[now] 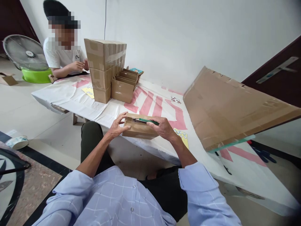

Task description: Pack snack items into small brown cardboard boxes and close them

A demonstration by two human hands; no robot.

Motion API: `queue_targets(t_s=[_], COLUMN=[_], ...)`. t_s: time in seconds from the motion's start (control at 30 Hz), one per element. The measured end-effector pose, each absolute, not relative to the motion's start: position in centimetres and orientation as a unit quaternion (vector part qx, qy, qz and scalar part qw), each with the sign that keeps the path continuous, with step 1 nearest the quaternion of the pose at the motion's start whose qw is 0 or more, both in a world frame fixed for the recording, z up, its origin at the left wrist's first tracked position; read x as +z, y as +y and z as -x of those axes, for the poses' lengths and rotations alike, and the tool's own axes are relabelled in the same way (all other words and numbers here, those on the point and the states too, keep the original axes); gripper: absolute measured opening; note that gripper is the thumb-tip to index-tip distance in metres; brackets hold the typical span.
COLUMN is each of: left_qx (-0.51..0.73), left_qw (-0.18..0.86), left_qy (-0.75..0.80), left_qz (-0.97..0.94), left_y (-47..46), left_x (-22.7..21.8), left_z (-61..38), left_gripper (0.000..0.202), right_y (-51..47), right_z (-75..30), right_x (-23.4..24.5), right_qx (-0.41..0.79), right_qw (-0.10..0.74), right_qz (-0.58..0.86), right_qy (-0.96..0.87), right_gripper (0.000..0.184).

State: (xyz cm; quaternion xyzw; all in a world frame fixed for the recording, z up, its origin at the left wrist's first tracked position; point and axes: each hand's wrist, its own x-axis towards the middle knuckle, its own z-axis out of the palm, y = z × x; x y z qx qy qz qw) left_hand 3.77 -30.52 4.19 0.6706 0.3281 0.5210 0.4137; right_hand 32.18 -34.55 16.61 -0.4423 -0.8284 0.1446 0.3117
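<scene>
In the head view a small brown cardboard box (138, 130) rests at the near edge of the table, in front of my body. My left hand (117, 126) grips its left end, thumb on the near top edge and fingers at the far corner. Over the box's right end, my right hand (164, 127) is closed round a green utility knife (144, 121). The knife lies along the top of the box and points left, its dark tip over the gap in the top. My palm hides the rear of the handle.
Stacked taped boxes (101, 72) and a row of open boxes (123, 89) stand at the back left. A large cardboard sheet (235, 110) leans on the right. Beyond the stack sits another person (63, 53). Yellow printed cards (184, 136) lie on the cloth-covered table (162, 150).
</scene>
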Motion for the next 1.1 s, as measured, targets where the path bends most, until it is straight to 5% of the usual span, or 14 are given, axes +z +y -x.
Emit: queue_targets(t_s=[0.3,0.63,1.1], left_qx=[0.521,0.521,0.495], left_qw=[0.43,0.403,0.374], left_qy=[0.326,0.341,0.366], left_qz=[-0.661,-0.67,-0.694], left_y=[-30.5,-30.1,-29.5], left_x=[3.7,3.4,4.1], left_z=[-4.0,-3.8,-3.3], left_gripper=[0.062,0.062,0.062], right_y=[-33.8,-32.5,-34.9], right_z=[-31.7,-30.2,-46.0], right_x=[17.2,20.2,19.2], right_qx=[0.118,-0.061,0.016], right_qw=[0.262,0.054,0.209], right_qz=[0.45,0.504,0.579], right_qy=[-0.846,-0.86,-0.788], right_gripper=[0.025,0.024,0.031])
